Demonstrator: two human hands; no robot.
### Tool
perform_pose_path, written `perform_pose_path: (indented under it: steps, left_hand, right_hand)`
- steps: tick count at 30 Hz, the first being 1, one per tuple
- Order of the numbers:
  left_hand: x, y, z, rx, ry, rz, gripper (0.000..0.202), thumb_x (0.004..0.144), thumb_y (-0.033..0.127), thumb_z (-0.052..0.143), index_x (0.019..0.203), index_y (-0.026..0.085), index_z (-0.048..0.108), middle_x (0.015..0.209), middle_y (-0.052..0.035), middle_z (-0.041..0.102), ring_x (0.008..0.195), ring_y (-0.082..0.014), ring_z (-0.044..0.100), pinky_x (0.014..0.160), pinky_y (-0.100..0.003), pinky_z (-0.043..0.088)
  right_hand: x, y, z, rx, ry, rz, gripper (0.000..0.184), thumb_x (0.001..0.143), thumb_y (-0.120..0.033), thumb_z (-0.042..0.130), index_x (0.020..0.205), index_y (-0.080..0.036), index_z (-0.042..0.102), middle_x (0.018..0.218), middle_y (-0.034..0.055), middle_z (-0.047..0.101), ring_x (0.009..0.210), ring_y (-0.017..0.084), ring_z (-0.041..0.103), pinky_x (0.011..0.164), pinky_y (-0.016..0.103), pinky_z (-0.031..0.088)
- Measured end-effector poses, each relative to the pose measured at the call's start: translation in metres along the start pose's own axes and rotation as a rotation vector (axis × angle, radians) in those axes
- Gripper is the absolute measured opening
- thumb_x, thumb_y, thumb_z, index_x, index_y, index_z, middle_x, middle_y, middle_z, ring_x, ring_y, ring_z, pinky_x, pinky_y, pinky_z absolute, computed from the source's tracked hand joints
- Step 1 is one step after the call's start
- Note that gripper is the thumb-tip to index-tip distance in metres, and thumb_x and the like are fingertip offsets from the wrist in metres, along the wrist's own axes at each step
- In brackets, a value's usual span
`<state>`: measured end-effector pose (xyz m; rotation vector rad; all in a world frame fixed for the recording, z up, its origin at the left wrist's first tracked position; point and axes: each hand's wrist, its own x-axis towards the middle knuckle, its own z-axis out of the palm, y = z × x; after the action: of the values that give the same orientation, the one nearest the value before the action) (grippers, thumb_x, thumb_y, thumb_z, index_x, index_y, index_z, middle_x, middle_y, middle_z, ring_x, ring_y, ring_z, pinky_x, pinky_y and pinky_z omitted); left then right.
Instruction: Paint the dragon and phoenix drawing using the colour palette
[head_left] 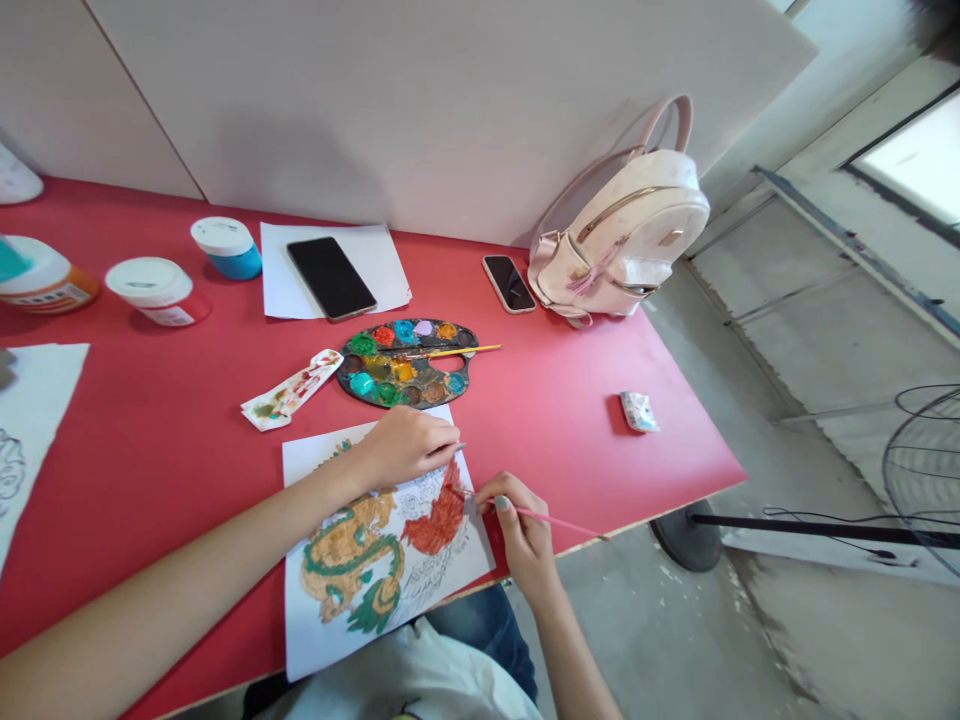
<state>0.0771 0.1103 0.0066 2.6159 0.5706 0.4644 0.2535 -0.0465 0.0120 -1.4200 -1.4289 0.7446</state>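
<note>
A white sheet with a line drawing lies at the table's front edge, partly painted in orange-gold, green and red. My right hand pinches a thin pink paintbrush, its tip on the red painted area at the sheet's right side. Across the sheet's upper part rests my left hand, its fingers curled together; whether they hold anything is hidden. Just beyond it sits an oval paint palette with several colour wells and a yellow brush lying across it. Left of the palette is a paint-stained folded tissue.
Paint jars with white lids, one blue and one red, stand at the left. A black phone lies on white paper. Behind are another phone and a pale backpack. A small packet lies right.
</note>
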Motion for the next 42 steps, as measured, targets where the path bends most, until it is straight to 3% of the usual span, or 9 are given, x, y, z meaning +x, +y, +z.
perform_pose_path:
  steps: [14,18,22,27,31,35,40,42]
  left_hand:
    - [0.0007,0.0011,-0.0005,0.002,-0.01,-0.006,0.032,0.099,0.026,0.046,0.068,0.021,0.049,0.063,0.0021,0.061,0.059,-0.0117,0.052,0.057,-0.031,0.021]
    - [0.0003,0.0018,-0.0011,0.011,-0.019,-0.017,0.031,0.099,0.025,0.047,0.068,0.021,0.049,0.064,0.0022,0.062,0.06,-0.0114,0.053,0.057,-0.03,0.02]
    - [0.0002,0.0018,-0.0012,0.017,-0.026,-0.019,0.032,0.099,0.026,0.047,0.068,0.021,0.049,0.065,0.0021,0.063,0.06,-0.0111,0.053,0.057,-0.03,0.021]
    - [0.0003,0.0014,-0.0009,0.014,-0.026,-0.016,0.032,0.099,0.026,0.047,0.068,0.021,0.049,0.065,0.0024,0.064,0.06,-0.011,0.054,0.057,-0.03,0.021]
    - [0.0004,0.0013,0.0001,0.005,-0.013,-0.011,0.033,0.099,0.026,0.047,0.067,0.021,0.048,0.063,0.0026,0.062,0.058,-0.0108,0.053,0.057,-0.03,0.021]
    - [0.0003,0.0008,0.0013,0.007,-0.002,0.0,0.033,0.099,0.026,0.047,0.067,0.02,0.048,0.063,0.0027,0.061,0.058,-0.0107,0.052,0.056,-0.03,0.021]
    - [-0.0004,0.0007,0.0012,0.026,-0.012,-0.008,0.032,0.099,0.025,0.048,0.068,0.02,0.049,0.064,0.0027,0.062,0.059,-0.0106,0.052,0.056,-0.03,0.02]
    - [-0.0003,0.0008,0.0009,0.025,-0.016,-0.011,0.032,0.099,0.026,0.048,0.068,0.02,0.05,0.064,0.0027,0.062,0.059,-0.0106,0.053,0.056,-0.03,0.02]
  right_hand:
    - [-0.0006,-0.0014,-0.0004,-0.045,0.057,0.02,0.05,0.11,-0.045,0.038,0.08,-0.021,0.07,0.072,0.0042,0.067,0.068,0.019,0.063,0.065,0.029,0.046]
    - [-0.0013,-0.0016,-0.0012,-0.017,-0.018,-0.022,0.048,0.11,-0.043,0.038,0.083,-0.022,0.071,0.074,0.0047,0.068,0.07,0.019,0.064,0.066,0.03,0.047]
    - [-0.0011,-0.0017,-0.0019,-0.004,0.027,-0.008,0.046,0.11,-0.04,0.039,0.083,-0.022,0.071,0.073,0.004,0.067,0.069,0.019,0.063,0.066,0.029,0.046]
    - [-0.0008,-0.0018,-0.0017,0.028,-0.062,-0.057,0.043,0.11,-0.038,0.04,0.087,-0.022,0.072,0.079,0.0048,0.07,0.074,0.019,0.064,0.069,0.03,0.046]
    - [-0.0006,-0.0012,-0.0008,-0.004,0.024,-0.007,0.043,0.11,-0.036,0.039,0.086,-0.022,0.072,0.075,0.0036,0.068,0.071,0.018,0.063,0.067,0.028,0.046]
    - [-0.0003,-0.0006,-0.0004,0.0,-0.014,-0.019,0.044,0.11,-0.039,0.04,0.085,-0.021,0.072,0.076,0.0042,0.068,0.072,0.018,0.064,0.067,0.029,0.047]
    - [-0.0002,0.0,-0.0004,-0.005,0.088,0.032,0.044,0.11,-0.039,0.04,0.083,-0.02,0.071,0.073,0.003,0.067,0.068,0.017,0.063,0.065,0.027,0.046]
    - [0.0001,-0.0001,-0.0006,0.002,0.066,0.005,0.045,0.11,-0.04,0.04,0.083,-0.021,0.071,0.074,0.0035,0.068,0.069,0.018,0.064,0.066,0.028,0.047]
